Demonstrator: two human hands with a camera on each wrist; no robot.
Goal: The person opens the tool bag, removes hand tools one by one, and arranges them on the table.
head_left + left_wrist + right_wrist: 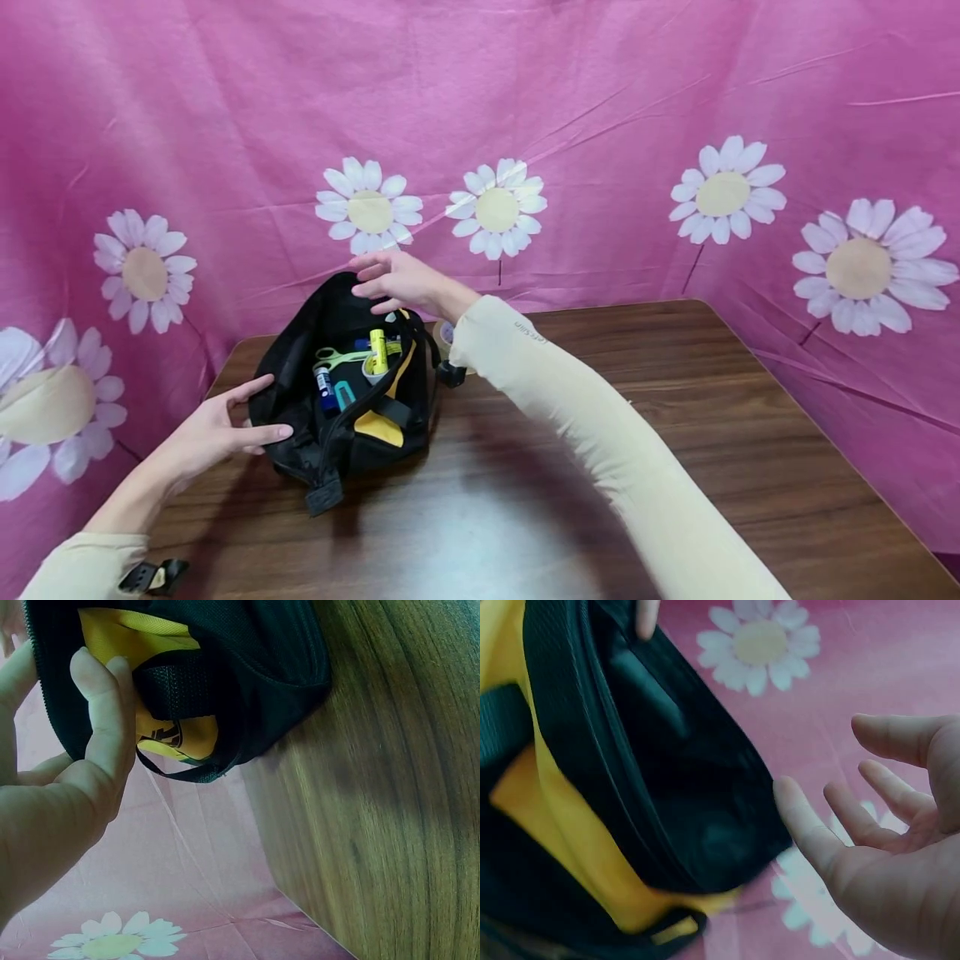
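A black and yellow zip bag stands with its mouth spread wide on the wooden table. My left hand grips the bag's left side, its thumb and fingers on either side of the zipped rim in the left wrist view. At the bag's far rim is my right hand, fingers spread and holding nothing; one fingertip meets the rim in the right wrist view. Inside the bag lie green-handled scissors, a yellow glue stick, a blue and white tube and a small teal item.
The brown wooden table reaches far to the right of the bag. A pink cloth with large white daisies hangs behind and beside it. Next to the right cuff, a round pale thing shows partly behind the bag.
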